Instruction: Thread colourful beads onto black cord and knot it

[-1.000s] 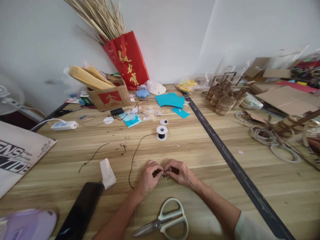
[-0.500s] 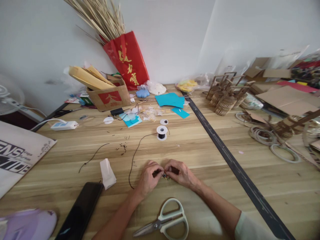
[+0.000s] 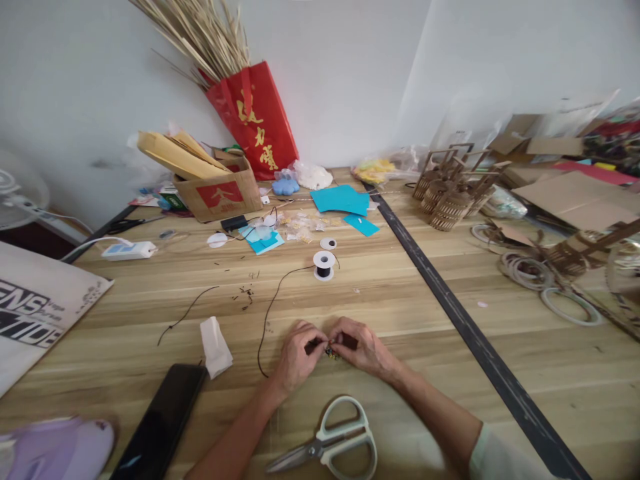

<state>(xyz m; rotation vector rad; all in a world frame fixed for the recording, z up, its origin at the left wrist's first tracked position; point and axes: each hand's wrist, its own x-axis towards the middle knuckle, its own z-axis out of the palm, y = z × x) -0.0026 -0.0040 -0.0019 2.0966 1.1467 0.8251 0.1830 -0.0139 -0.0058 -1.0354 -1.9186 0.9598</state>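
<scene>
Above the wooden table (image 3: 410, 307), left hand (image 3: 299, 355) and right hand (image 3: 362, 347) stay pinched at small colourful beads (image 3: 331, 353), barely shifted.

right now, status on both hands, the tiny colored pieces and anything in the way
Left hand and right hand pinched, nearly meeting. Colored pieces clustered right beside them; exact grip too small to tell. Scissors nearer the body, not between hands.
</scene>
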